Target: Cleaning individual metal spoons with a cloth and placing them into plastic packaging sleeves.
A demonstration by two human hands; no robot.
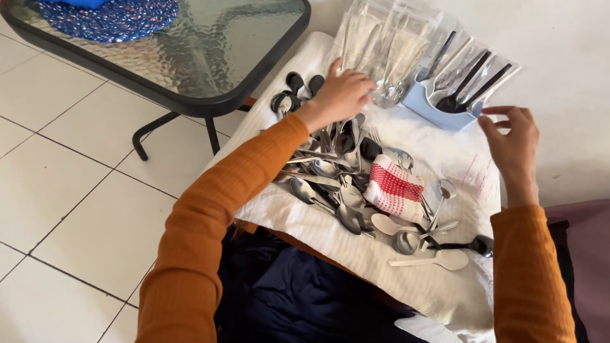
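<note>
Right now I have the left hand [342, 94] stretched out over the far side of a white towel-covered surface [356, 244], fingers loosely spread and resting against the stack of clear plastic sleeves holding cutlery [387, 47]; from this angle I cannot tell whether the fingers actually pinch a sleeve or only press on it. The right hand [513, 147] hovers apart from everything, open and curled with nothing in it, just beside the pale blue plastic cutlery holder [438, 105], which carries dark-handled pieces wrapped in plastic. Between the two arms lies the heap of loose stainless steel spoons and forks [330, 174], with a red and white checked cloth [395, 189] lying on its right edge and a few white plastic spoons [438, 259] nearer me. A glass-topped table with a black frame [210, 57] stands to the left over the white tiled floor [70, 184]. My worry is the sleeves: they look slick and stacked at a lean, so a push from the left hand could slide them off the back. The orange sleeve also passes low over the heap, and a careless drag could sweep spoons off the towel's left edge onto the tiles.
</note>
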